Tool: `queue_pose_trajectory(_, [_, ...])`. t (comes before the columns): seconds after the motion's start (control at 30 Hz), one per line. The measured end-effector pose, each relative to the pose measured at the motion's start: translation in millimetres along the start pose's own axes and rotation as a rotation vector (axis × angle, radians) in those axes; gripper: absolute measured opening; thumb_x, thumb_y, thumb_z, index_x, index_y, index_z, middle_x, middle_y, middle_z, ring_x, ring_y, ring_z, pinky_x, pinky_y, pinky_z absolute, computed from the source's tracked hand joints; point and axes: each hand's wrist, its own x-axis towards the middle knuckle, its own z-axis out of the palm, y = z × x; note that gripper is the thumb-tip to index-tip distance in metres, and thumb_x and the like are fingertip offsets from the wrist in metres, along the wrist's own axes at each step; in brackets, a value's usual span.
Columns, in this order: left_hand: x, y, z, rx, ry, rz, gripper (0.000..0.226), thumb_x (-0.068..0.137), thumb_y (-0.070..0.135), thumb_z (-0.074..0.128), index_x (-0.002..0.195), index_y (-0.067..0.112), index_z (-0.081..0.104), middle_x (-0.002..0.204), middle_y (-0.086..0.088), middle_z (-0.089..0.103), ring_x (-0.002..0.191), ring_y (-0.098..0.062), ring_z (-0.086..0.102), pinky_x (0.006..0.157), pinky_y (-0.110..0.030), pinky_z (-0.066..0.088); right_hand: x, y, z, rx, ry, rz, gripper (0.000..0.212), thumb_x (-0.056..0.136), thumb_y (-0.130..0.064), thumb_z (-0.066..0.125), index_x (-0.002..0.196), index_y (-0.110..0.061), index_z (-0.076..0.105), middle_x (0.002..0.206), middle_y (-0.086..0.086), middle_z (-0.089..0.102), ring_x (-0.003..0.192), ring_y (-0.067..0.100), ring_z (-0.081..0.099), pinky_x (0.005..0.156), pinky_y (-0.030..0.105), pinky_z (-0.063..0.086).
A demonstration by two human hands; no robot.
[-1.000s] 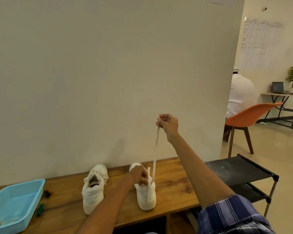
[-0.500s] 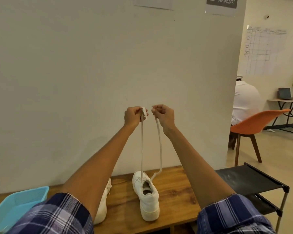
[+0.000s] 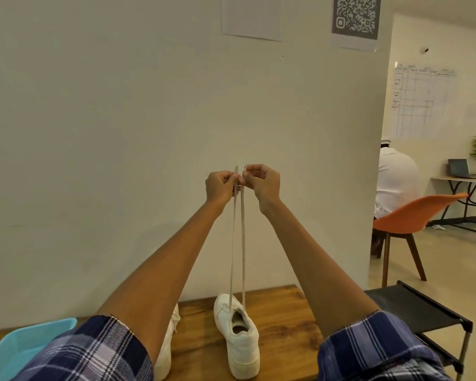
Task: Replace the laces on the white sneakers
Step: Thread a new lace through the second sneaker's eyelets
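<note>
A white sneaker [image 3: 238,336] stands on the wooden table [image 3: 283,320], toe toward the wall. A white lace [image 3: 237,243] runs from its front eyelets straight up in two taut strands. My left hand [image 3: 220,187] pinches the left strand's end and my right hand [image 3: 263,184] pinches the right strand's end, both raised side by side in front of the wall. A second white sneaker [image 3: 166,350] lies to the left, mostly hidden behind my left forearm.
A light blue plastic basket [image 3: 19,345] sits at the table's left end. A black shoe rack [image 3: 423,317] stands right of the table. Further right are an orange chair [image 3: 412,218], a seated person in white and a desk with a plant.
My left hand left the sneaker, rose with the lace's other end and now meets my right hand at the top. Both strands hang straighter and closer together. The view tilted up.
</note>
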Motion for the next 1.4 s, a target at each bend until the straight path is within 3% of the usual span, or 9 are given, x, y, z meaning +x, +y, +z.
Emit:
queue_pose_trajectory(0.2, [-3.6,3.9,2.1,-0.09,-0.069,-0.005,0.019,0.093,0.011,0.057,0.09,-0.002,0.07,0.08,-0.015,0.068,0.068,-0.022,0.067,0.065,-0.025,0.058,2.3,-8.9,4.7,-0.041,0.059,0.051,0.015,0.08,-0.002,0.071,0.092,-0.006,0.063,0.082,0.008,0.068,0.07,0.013,0.065,0.054,0.014,0.048])
queue_pose_trajectory(0.4, [-3.0,6.3,1.5,-0.108,-0.114,-0.02,0.02,0.094,0.011,0.055,0.095,-0.003,0.07,0.086,-0.016,0.069,0.073,-0.024,0.067,0.069,-0.026,0.058,1.5,-9.0,2.8,0.044,0.074,0.091,0.018,0.079,-0.002,0.072,0.093,-0.005,0.06,0.08,0.009,0.068,0.07,0.016,0.066,0.054,0.016,0.05])
queue_pose_trajectory(0.57, [-2.2,5.9,2.0,-0.065,-0.125,-0.002,0.021,0.095,0.01,0.054,0.096,-0.003,0.07,0.087,-0.018,0.069,0.07,-0.02,0.067,0.061,-0.018,0.056,0.7,-11.4,3.4,0.078,0.094,0.108,0.018,0.079,-0.002,0.072,0.091,-0.006,0.059,0.08,0.011,0.067,0.07,0.019,0.066,0.053,0.018,0.051])
queue_pose_trajectory(0.8, [-2.3,6.9,1.6,-0.002,-0.112,0.037,0.02,0.095,0.009,0.053,0.096,-0.002,0.07,0.086,-0.016,0.069,0.069,-0.021,0.067,0.066,-0.021,0.057,2.8,-11.0,5.5,0.081,0.132,0.126,0.019,0.079,-0.002,0.072,0.093,-0.004,0.059,0.078,0.01,0.066,0.068,0.019,0.064,0.055,0.022,0.052])
queue_pose_trajectory(0.97, [-2.1,8.4,0.3,0.015,-0.112,0.038,0.02,0.094,0.007,0.053,0.095,-0.005,0.07,0.088,-0.02,0.069,0.076,-0.03,0.068,0.072,-0.031,0.059,3.5,-11.5,6.8,0.065,0.145,0.13,0.02,0.079,-0.002,0.072,0.094,-0.004,0.059,0.077,0.007,0.066,0.066,0.016,0.063,0.054,0.02,0.051])
queue_pose_trajectory(1.1, [-1.4,9.0,0.4,0.075,-0.094,0.04,0.02,0.094,0.007,0.054,0.092,-0.007,0.069,0.083,-0.016,0.068,0.066,-0.022,0.066,0.068,-0.027,0.058,4.3,-11.0,6.3,0.051,0.149,0.143,0.02,0.079,-0.005,0.073,0.093,-0.006,0.059,0.076,0.005,0.066,0.066,0.013,0.062,0.056,0.019,0.048])
queue_pose_trajectory(1.2, [-1.5,7.2,-1.1,0.078,-0.042,0.005,0.017,0.093,0.006,0.055,0.089,-0.004,0.069,0.082,-0.013,0.067,0.074,-0.025,0.065,0.072,-0.032,0.057,4.8,-11.6,5.1,0.065,0.159,0.15,0.019,0.079,-0.005,0.073,0.092,-0.007,0.059,0.074,0.002,0.064,0.063,0.011,0.059,0.056,0.018,0.048])
queue_pose_trajectory(1.3, [-2.9,9.3,-5.4,0.081,-0.15,-0.022,0.015,0.092,0.008,0.058,0.095,0.001,0.07,0.094,-0.012,0.068,0.089,-0.021,0.063,0.078,-0.031,0.055,6.7,-12.8,4.5,0.049,0.144,0.145,0.018,0.079,-0.005,0.073,0.09,-0.009,0.058,0.074,0.002,0.066,0.063,0.013,0.058,0.056,0.019,0.048])
queue_pose_trajectory(1.4, [-0.9,17.2,-3.5,0.186,-0.234,-0.01,0.015,0.092,0.004,0.057,0.097,-0.003,0.069,0.099,-0.018,0.068,0.087,-0.022,0.064,0.072,-0.027,0.055,7.5,-12.0,7.7,-0.01,0.058,0.113,0.018,0.079,-0.004,0.073,0.089,-0.009,0.059,0.077,0.005,0.068,0.064,0.016,0.063,0.059,0.023,0.053])
